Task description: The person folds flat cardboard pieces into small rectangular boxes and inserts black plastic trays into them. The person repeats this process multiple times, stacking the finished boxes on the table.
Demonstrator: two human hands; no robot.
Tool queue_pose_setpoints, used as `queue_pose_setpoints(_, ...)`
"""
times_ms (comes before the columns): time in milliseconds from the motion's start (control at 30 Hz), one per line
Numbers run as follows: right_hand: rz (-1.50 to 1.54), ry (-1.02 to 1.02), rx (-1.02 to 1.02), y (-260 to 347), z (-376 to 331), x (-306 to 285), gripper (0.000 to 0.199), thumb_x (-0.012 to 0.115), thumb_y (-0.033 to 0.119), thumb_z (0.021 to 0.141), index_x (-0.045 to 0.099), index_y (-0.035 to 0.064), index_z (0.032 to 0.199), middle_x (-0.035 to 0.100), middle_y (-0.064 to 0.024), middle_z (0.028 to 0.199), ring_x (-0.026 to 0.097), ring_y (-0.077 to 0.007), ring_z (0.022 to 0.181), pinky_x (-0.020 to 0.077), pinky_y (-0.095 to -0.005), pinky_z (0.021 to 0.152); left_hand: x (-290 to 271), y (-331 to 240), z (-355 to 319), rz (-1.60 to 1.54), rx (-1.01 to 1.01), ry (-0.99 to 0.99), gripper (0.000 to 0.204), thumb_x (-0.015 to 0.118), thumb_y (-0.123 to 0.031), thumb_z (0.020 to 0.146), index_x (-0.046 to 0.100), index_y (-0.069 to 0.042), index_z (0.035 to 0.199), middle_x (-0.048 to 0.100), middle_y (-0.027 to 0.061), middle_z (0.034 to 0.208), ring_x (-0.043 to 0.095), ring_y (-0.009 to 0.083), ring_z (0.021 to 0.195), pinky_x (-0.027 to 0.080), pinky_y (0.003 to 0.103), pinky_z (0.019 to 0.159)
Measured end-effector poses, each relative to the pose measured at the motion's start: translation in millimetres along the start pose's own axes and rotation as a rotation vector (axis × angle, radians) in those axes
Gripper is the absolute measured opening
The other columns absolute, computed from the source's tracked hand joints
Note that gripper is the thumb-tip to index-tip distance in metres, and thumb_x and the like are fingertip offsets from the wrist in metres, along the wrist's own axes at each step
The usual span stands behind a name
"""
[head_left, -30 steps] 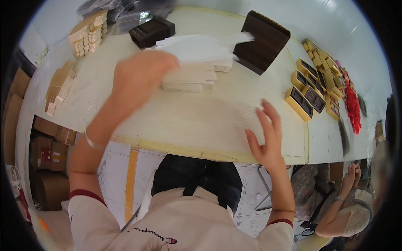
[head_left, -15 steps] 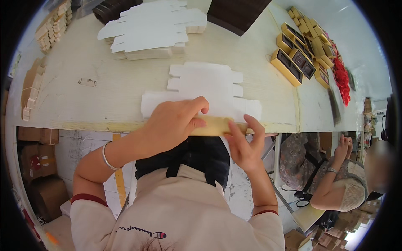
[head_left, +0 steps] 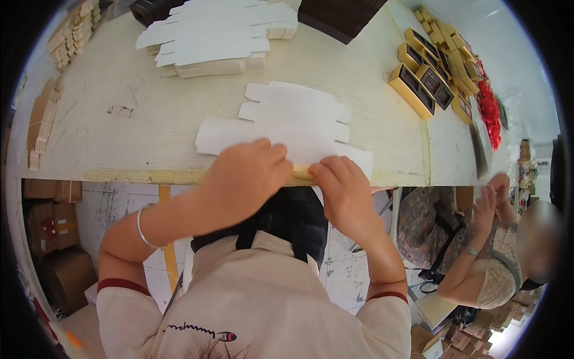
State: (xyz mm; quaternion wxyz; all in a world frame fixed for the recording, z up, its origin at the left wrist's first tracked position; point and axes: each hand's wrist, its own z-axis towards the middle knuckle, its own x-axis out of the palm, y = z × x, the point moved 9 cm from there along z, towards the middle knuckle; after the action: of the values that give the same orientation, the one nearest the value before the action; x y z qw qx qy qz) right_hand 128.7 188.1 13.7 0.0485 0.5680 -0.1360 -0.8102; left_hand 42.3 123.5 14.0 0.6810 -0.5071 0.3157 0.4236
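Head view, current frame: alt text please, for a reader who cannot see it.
Both bare hands, left hand and right hand, press a flat white die-cut cardboard box blank at the pale wooden table's near edge. A stack of white blanks and gold open boxes lie beyond.

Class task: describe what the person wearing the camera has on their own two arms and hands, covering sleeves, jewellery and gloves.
Both hands are bare, with no gloves. The left hand has a thin silver bangle on its wrist. The right hand shows no jewellery. Both forearms are uncovered. The beige short-sleeved shirt ends in dark red cuff bands at the upper arms.
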Motion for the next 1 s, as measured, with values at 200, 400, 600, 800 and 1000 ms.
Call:
queue_pose_setpoints(200,0.463,0.245,0.29,-27.0,24.3,0.1,0.023,0.06,0.003,0.086,0.054,0.0012,0.108,0.061,-0.0136,0.075,0.06,-0.0331,0.068,0.0476,-0.0378,0.064,-22.7,4.7,18.5,0.167,-0.009,-0.105,0.015,0.066,-0.015,0.082,0.062,-0.006,0.093,0.055,0.0109,0.079,0.057,0.0295,0.077,0.045,0.038,0.066)
queue_pose_setpoints(400,1.111,0.185,0.506,3.0,-11.2,20.8,0.052,0.061,0.003,0.09,0.04,0.0048,0.138,0.064,-0.0138,0.103,0.063,-0.0214,0.092,0.0503,-0.0342,0.082,-16.0,9.2,-11.9,-0.122,-0.339,0.036,0.026,0.067,-0.026,0.082,0.058,-0.003,0.092,0.061,0.0139,0.081,0.062,0.0317,0.073,0.049,0.04,0.063)
queue_pose_setpoints(600,0.099,-0.126,-0.144,12.3,-26.1,-38.9,0.047,0.074,0.028,0.077,0.063,0.0069,0.117,0.056,-0.0171,0.127,0.056,-0.0304,0.115,0.0439,-0.0448,0.098,-22.9,41.8,-0.8,-0.198,-0.304,0.104,0.017,0.054,-0.004,0.085,0.053,-0.007,0.102,0.061,0.0123,0.084,0.06,0.0332,0.072,0.046,0.04,0.064)
queue_pose_setpoints(800,0.05,-0.128,-0.23,13.9,-35.2,-8.8,0.024,0.071,0.013,0.077,0.065,0.0058,0.099,0.063,-0.0125,0.101,0.061,-0.028,0.093,0.0484,-0.0384,0.079,-13.4,51.9,34.7,-0.19,-0.154,0.279,0.02,0.052,-0.002,0.084,0.051,-0.008,0.103,0.06,0.0113,0.08,0.057,0.0314,0.072,0.043,0.04,0.063)
queue_pose_setpoints(1000,0.113,-0.15,-0.053,10.4,29.6,-7.0,0.022,0.074,0.008,0.069,0.061,0.0023,0.086,0.059,-0.0115,0.089,0.058,-0.03,0.082,0.0456,-0.0364,0.069,-11.8,40.5,39.6,-0.027,0.04,0.241,0.008,0.053,-0.002,0.083,0.057,-0.005,0.088,0.059,0.0082,0.082,0.057,0.0288,0.079,0.045,0.038,0.068)
